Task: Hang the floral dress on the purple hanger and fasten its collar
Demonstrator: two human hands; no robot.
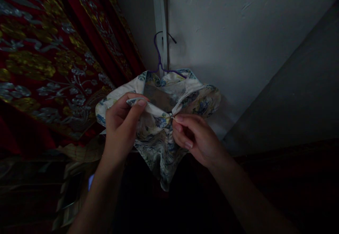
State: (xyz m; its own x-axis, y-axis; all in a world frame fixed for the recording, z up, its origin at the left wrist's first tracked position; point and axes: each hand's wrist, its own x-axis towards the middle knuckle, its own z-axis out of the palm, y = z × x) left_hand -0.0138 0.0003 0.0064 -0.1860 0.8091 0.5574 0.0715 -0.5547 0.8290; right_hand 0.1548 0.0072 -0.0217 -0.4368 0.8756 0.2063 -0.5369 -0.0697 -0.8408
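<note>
A white garment (159,129) with a blue and yellow floral print hangs from a purple hanger (159,55), its neck opening facing up. My left hand (123,121) pinches the edge of the collar on the left side between thumb and fingers. At the bottom of the neck opening, my right hand (192,131) grips a small metal zipper pull (171,116) between thumb and forefinger, the other fingers curled. Below the pull the front of the garment is gathered in folds and tapers to a point.
On the left hangs red cloth (53,57) with gold and silver embroidery. A pale wall (238,43) with a narrow vertical strip stands behind the hanger. Low on the left, in deep shade, lies a dark flat object (72,191); its kind is unclear.
</note>
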